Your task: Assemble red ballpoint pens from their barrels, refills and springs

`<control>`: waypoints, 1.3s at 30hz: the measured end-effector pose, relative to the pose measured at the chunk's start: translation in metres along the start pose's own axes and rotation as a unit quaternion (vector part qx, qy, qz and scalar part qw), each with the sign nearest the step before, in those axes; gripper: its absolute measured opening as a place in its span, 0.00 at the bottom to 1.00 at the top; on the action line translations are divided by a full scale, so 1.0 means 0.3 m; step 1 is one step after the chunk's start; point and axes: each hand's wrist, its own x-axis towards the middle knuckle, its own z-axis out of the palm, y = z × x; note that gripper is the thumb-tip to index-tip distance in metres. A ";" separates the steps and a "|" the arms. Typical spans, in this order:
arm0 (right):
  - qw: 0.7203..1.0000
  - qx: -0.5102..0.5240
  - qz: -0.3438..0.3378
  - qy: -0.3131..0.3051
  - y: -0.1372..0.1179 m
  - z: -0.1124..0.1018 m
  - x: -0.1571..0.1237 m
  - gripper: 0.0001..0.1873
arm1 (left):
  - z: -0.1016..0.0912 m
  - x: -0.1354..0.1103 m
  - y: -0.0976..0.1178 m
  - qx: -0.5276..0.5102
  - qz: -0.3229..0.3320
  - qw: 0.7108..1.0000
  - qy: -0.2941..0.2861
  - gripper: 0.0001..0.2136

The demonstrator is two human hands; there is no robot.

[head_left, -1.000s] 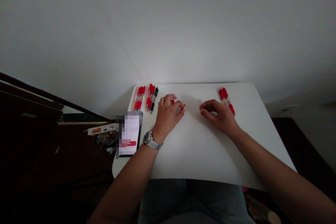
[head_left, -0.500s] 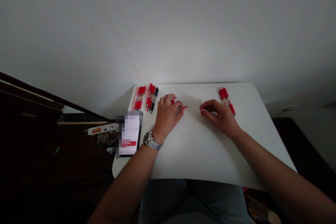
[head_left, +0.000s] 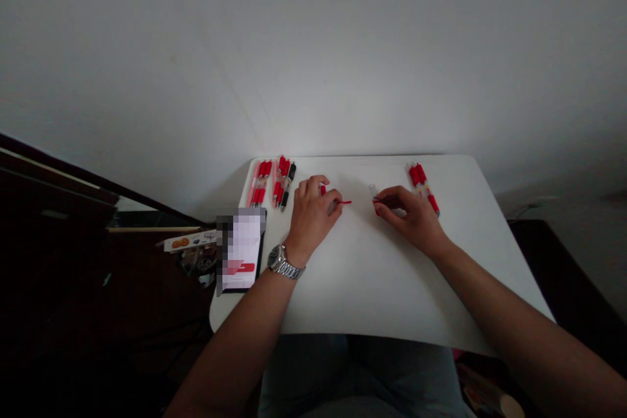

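Note:
Over the white table (head_left: 362, 274), my left hand (head_left: 313, 212) is closed, pinching a thin red pen part (head_left: 347, 202) between thumb and forefinger. Another bit of red (head_left: 322, 190) shows by its curled fingers, mostly hidden. A short gap away, my right hand (head_left: 406, 212) has thumb and fingertips pressed on a clear pen barrel piece (head_left: 372, 189) with red at its lower end. Just beyond that hand lie red-and-clear pens (head_left: 417, 175), side by side. Left of my left hand are several red pens (head_left: 261, 183), and a black pen (head_left: 289, 186) next to a second red group (head_left: 281, 173).
A phone or tablet (head_left: 245, 248) with a lit, partly blurred screen lies at the table's left edge, near my wristwatch (head_left: 284, 262). A grey-white wall (head_left: 343, 46) rises behind the table. Dark furniture and clutter (head_left: 196, 258) stand to the left.
The thin red part in my left hand has swung slightly, its tip now lower and more level. My right hand is almost still.

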 end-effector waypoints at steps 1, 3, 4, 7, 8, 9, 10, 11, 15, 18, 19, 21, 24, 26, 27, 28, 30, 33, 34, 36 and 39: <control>1.000 0.000 -0.001 0.000 0.000 0.000 0.000 0.15 | -0.002 0.000 0.001 -0.001 -0.001 1.000 0.000 0.03; 1.000 -0.003 -0.003 0.000 0.001 -0.002 0.000 0.15 | -0.005 0.000 0.005 -0.004 -0.002 1.000 0.000 0.03; 1.000 -0.004 -0.003 -0.001 0.002 -0.002 0.000 0.15 | -0.006 0.000 0.006 -0.005 -0.003 1.000 0.001 0.03; 1.000 -0.006 -0.001 -0.001 0.006 -0.003 0.000 0.15 | -0.006 0.001 0.008 -0.009 -0.003 1.000 0.002 0.02; 1.000 -0.006 -0.001 -0.001 0.007 -0.004 -0.001 0.15 | -0.006 0.001 0.008 -0.011 -0.003 1.000 0.003 0.02; 1.000 -0.005 -0.002 -0.001 0.007 -0.004 -0.001 0.15 | -0.005 0.002 0.007 -0.016 -0.002 1.000 0.006 0.02; 1.000 -0.005 -0.003 -0.001 0.008 -0.004 -0.001 0.16 | -0.005 0.003 0.006 -0.021 -0.001 1.000 0.011 0.02; 1.000 -0.004 -0.004 -0.001 0.007 -0.004 -0.002 0.16 | -0.005 0.004 0.005 -0.029 0.000 0.999 0.017 0.03; 1.000 -0.009 -0.004 0.001 0.001 -0.003 -0.002 0.17 | -0.008 0.009 0.004 -0.080 0.006 0.996 0.034 0.04; 1.000 -0.012 -0.007 0.001 -0.002 -0.004 -0.001 0.18 | -0.007 0.009 0.003 -0.134 0.001 0.990 0.038 0.03; 1.000 -0.012 -0.009 0.000 -0.002 -0.004 -0.001 0.17 | -0.004 0.008 0.002 -0.153 -0.006 0.987 0.043 0.03; 1.000 -0.015 -0.013 -0.001 -0.002 -0.004 0.000 0.17 | 0.004 0.006 0.000 -0.194 -0.024 0.979 0.053 0.03; 1.000 -0.024 -0.017 -0.007 -0.002 -0.005 0.000 0.14 | 0.013 0.003 -0.001 -0.244 -0.038 0.967 0.061 0.03; 0.999 -0.024 -0.018 -0.010 -0.002 -0.005 0.000 0.13 | 0.016 0.004 0.002 -0.280 -0.041 0.957 0.064 0.04; 1.000 -0.023 -0.018 -0.012 -0.001 -0.005 0.000 0.13 | 0.016 0.005 0.005 -0.300 -0.044 0.951 0.066 0.04; 1.000 -0.021 -0.019 -0.013 0.000 -0.005 0.000 0.13 | 0.016 0.006 0.007 -0.321 -0.048 0.944 0.069 0.04; 0.999 -0.021 -0.021 -0.017 0.003 -0.006 0.000 0.13 | 0.016 0.008 0.013 -0.356 -0.056 0.930 0.073 0.04; 0.999 -0.030 -0.033 -0.025 0.008 -0.008 0.000 0.12 | 0.018 0.010 0.019 -0.396 -0.073 0.912 0.075 0.05; 0.998 -0.035 -0.037 -0.027 0.008 -0.009 0.000 0.12 | 0.019 0.010 0.020 -0.407 -0.078 0.907 0.074 0.05; 0.998 -0.045 -0.045 -0.028 0.006 -0.011 0.000 0.11 | 0.020 0.010 0.020 -0.426 -0.087 0.898 0.073 0.06; 0.996 -0.060 -0.056 -0.032 -0.002 -0.014 0.001 0.11 | 0.020 0.009 0.018 -0.439 -0.087 0.891 0.074 0.07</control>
